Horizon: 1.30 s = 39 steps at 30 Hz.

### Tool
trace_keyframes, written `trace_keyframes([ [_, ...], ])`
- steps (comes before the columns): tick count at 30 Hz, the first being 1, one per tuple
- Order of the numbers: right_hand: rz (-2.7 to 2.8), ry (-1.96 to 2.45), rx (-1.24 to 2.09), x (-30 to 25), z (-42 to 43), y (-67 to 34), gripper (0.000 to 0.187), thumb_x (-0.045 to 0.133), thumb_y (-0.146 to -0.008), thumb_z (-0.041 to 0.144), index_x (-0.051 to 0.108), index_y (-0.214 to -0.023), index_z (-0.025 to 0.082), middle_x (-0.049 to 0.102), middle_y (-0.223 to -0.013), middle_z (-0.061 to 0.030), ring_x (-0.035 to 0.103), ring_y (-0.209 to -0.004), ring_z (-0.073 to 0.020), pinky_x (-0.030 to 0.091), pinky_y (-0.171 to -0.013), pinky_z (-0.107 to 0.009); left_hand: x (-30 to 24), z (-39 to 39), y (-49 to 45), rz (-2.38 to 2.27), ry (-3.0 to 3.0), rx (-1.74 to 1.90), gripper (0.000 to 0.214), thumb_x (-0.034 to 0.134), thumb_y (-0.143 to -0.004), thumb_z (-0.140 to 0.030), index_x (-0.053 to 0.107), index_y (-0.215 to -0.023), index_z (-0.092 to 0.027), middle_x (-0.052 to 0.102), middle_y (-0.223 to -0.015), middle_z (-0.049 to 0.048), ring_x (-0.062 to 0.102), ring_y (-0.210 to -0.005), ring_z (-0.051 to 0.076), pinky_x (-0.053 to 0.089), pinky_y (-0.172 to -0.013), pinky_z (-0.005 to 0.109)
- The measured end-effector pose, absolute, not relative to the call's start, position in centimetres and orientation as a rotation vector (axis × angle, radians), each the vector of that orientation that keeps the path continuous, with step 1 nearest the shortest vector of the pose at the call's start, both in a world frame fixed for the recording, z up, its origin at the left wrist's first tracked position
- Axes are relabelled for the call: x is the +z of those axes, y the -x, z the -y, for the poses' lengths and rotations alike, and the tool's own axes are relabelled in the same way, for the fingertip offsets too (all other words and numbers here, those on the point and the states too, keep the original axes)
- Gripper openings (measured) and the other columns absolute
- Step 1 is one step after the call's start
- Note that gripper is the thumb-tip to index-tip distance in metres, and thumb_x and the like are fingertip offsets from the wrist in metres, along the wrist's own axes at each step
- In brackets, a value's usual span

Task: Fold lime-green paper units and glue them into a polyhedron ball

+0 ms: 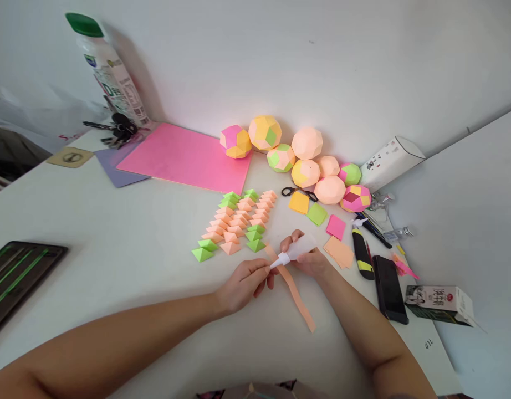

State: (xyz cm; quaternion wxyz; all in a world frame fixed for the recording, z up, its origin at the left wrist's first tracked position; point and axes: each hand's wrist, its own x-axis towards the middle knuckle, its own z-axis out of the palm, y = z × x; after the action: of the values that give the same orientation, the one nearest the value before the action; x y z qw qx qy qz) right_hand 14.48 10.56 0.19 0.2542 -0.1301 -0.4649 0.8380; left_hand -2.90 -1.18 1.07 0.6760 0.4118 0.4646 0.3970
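Note:
My right hand (311, 261) is wrapped round a translucent white glue bottle (302, 247), its narrow nozzle pointing left. At the nozzle's tip the fingers of my left hand (243, 281) are pinched together; whatever they grip is hidden. A long peach paper strip (296, 299) runs beneath the nozzle and between my hands down the table. Just beyond my left hand, folded peach paper pyramids (230, 247) and green paper pyramids (203, 254) stand in overlapping rows.
Several faceted paper balls (307, 143) sit against the wall. Scissors (287, 192) and peach paper slips (338, 252) lie nearer. A cutter (362, 255), a phone (389, 288) and a milk carton (438, 303) line the right edge. Pink sheet (184, 158) lies back left.

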Motion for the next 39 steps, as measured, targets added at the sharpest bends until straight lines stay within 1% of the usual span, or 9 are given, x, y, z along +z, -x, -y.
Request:
trace_keyframes([
  [6,1.274,0.308,2.272,0.0,-10.6,-14.5,0.033,0.073,-0.067,0.019,0.050,-0.090,0.024,0.062,-0.089,-0.0021,0.056,-0.082,-0.0175,0.041,-0.064,-0.028,1.0,1.1,2.8,-1.030,-0.902,0.915,0.030,0.037,-0.087,-0.030,0.062,-0.085,-0.014,0.056,-0.067,0.0005,0.038,-0.048,0.009,0.030,-0.047,0.023],
  [13,1.270,0.350,2.273,-0.1,-10.7,-14.6,0.036,0.076,-0.063,0.020,0.049,-0.087,0.024,0.062,-0.086,-0.0014,0.057,-0.080,-0.0183,0.041,-0.066,-0.030,1.1,1.2,2.7,-1.037,-0.885,0.945,0.030,0.035,-0.087,-0.027,0.061,-0.086,-0.013,0.056,-0.066,0.0005,0.039,-0.048,0.008,0.030,-0.047,0.023],
  [16,1.264,0.340,2.276,-0.1,-10.7,-14.6,0.036,0.076,-0.062,0.020,0.049,-0.086,0.024,0.062,-0.085,-0.0009,0.056,-0.080,-0.0181,0.041,-0.067,-0.031,1.3,1.2,2.7,-1.009,-0.898,0.972,0.030,0.035,-0.087,-0.030,0.060,-0.085,-0.013,0.057,-0.068,0.0012,0.040,-0.050,0.009,0.032,-0.049,0.024],
  [21,1.287,0.338,2.275,-0.2,-10.7,-14.6,0.037,0.077,-0.061,0.022,0.049,-0.084,0.024,0.063,-0.085,-0.0009,0.056,-0.080,-0.0182,0.041,-0.065,-0.029,1.7,1.2,2.6,-1.102,-0.954,0.917,0.030,0.045,-0.085,-0.043,0.051,-0.073,-0.017,0.046,-0.060,-0.0038,0.034,-0.047,0.008,0.025,-0.044,0.021],
  [23,1.288,0.331,2.255,-0.2,-10.7,-14.6,0.035,0.077,-0.062,0.020,0.050,-0.085,0.024,0.063,-0.085,-0.0010,0.056,-0.081,-0.0181,0.041,-0.065,-0.029,1.8,1.2,2.5,-1.142,-0.978,0.893,0.028,0.046,-0.085,-0.042,0.047,-0.070,-0.018,0.042,-0.057,-0.0053,0.032,-0.047,0.008,0.024,-0.043,0.021],
  [26,1.268,0.343,2.217,-0.1,-10.7,-14.6,0.033,0.075,-0.063,0.019,0.053,-0.087,0.024,0.063,-0.086,-0.0009,0.057,-0.081,-0.0177,0.042,-0.066,-0.029,2.1,1.2,2.4,-1.162,-1.008,0.884,0.023,0.039,-0.086,-0.035,0.049,-0.074,-0.018,0.042,-0.058,-0.0051,0.034,-0.049,0.009,0.027,-0.044,0.021],
  [32,1.268,0.469,2.195,0.3,-10.3,-14.4,0.032,0.075,-0.065,0.028,0.051,-0.087,0.024,0.064,-0.084,-0.0009,0.059,-0.072,-0.0170,0.045,-0.058,-0.028,2.2,1.2,2.5,-1.188,-1.108,0.852,0.020,0.034,-0.083,-0.025,0.043,-0.066,-0.020,0.039,-0.055,-0.0053,0.034,-0.049,0.010,0.028,-0.045,0.022],
  [35,1.238,0.567,2.160,0.5,-9.9,-14.1,0.033,0.074,-0.067,0.033,0.049,-0.087,0.023,0.065,-0.080,-0.0006,0.059,-0.061,-0.0145,0.043,-0.049,-0.024,2.2,1.1,2.5,-1.204,-1.156,0.863,0.019,0.033,-0.081,-0.023,0.039,-0.062,-0.020,0.037,-0.053,-0.0056,0.033,-0.049,0.010,0.028,-0.046,0.023],
  [39,1.224,0.607,2.132,0.6,-9.7,-13.9,0.034,0.073,-0.067,0.036,0.048,-0.085,0.023,0.066,-0.077,-0.0004,0.059,-0.055,-0.0132,0.043,-0.043,-0.022,2.2,1.2,2.5,-1.216,-1.185,0.872,0.021,0.032,-0.079,-0.023,0.036,-0.059,-0.021,0.035,-0.052,-0.0055,0.033,-0.048,0.010,0.027,-0.045,0.023],
])
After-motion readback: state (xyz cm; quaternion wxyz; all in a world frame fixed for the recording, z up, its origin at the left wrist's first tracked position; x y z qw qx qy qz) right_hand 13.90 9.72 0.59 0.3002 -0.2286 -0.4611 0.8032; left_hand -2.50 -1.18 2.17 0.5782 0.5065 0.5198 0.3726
